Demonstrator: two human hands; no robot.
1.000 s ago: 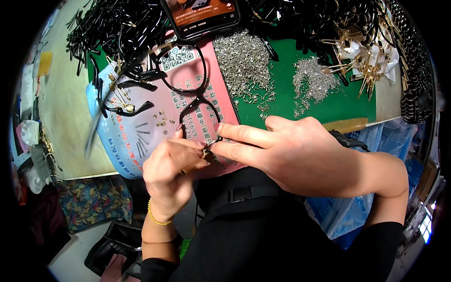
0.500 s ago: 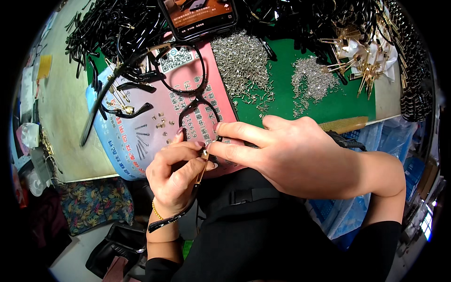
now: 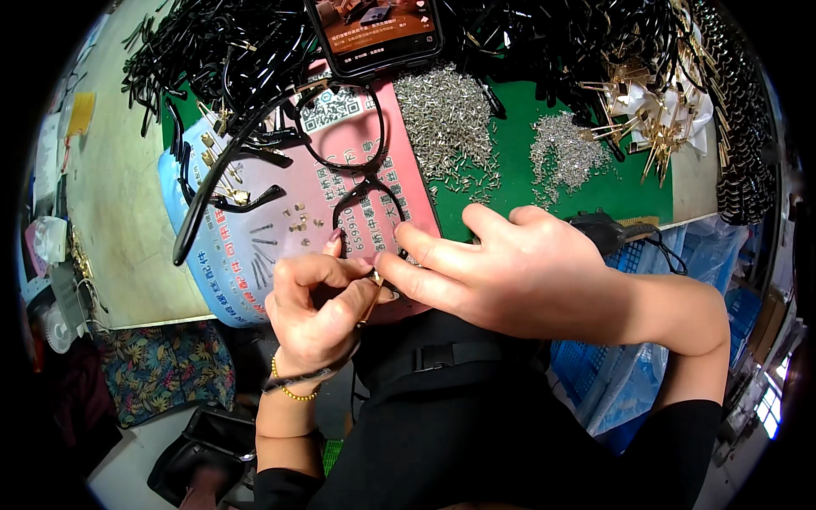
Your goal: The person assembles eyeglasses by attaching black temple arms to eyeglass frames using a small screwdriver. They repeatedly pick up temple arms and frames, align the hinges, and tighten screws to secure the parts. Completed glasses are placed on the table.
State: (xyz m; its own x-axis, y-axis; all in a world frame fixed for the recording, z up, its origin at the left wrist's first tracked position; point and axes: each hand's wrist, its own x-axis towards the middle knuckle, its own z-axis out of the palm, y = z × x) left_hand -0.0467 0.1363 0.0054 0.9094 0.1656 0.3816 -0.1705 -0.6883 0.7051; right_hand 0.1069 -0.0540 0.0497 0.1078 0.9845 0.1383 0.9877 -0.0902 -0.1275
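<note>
A black eyeglass frame (image 3: 367,178) stretches from the printed mat down to my fingers, its far temple slanting off to the left. My left hand (image 3: 313,310) is closed, pinching a thin gold-coloured temple (image 3: 371,308) close to the frame's near corner. The dark tip of that temple is blurred and crosses my left wrist. My right hand (image 3: 518,272) comes in from the right, with its fingertips closed on the near rim and corner. The joint between frame and temple is mostly hidden by my fingers. A tiny pale metal piece shows between the fingertips.
Small silvery metal parts lie in a large heap (image 3: 446,119) and a smaller heap (image 3: 569,153) on the green mat (image 3: 514,106). A phone (image 3: 374,38) stands at the back. Black temples (image 3: 212,51) and gold-coloured temples (image 3: 659,127) are piled around. Several screws (image 3: 262,263) lie on the printed mat (image 3: 217,293).
The blurred temple tip has swung upward across my left wrist. The eyeglass frame's far temple has shifted slightly right. Both hands keep their hold, and the whole view has moved a little.
</note>
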